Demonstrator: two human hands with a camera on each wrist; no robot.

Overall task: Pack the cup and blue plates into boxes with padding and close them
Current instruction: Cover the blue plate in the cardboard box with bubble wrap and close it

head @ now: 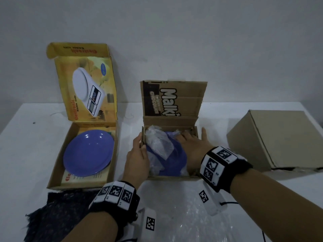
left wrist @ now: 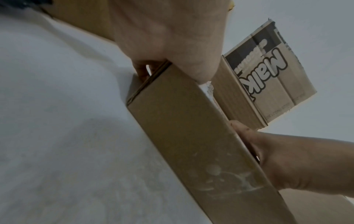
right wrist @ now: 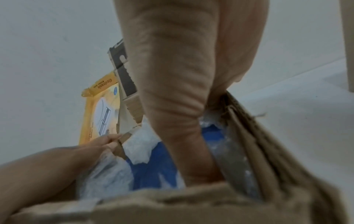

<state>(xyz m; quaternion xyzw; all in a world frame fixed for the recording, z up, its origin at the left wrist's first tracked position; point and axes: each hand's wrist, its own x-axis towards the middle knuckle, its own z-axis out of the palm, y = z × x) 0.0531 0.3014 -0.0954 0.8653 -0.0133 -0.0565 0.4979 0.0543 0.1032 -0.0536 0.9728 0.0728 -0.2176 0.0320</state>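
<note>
In the middle box [head: 170, 177], a blue plate [head: 176, 163] lies among bubble wrap [head: 158, 142]; your left hand [head: 138, 154] pinches the left wall, your right hand [head: 190, 142] presses spread fingers inside. Uneven padding could leave the rim bare and chip it.

Plain indoor packing spot: white table [head: 35, 154], bare grey wall [head: 174, 32], opened cartons.

wall [head: 174, 32]: plain, pale grey | table [head: 26, 145]: white, against wall | light: dim, even
</note>
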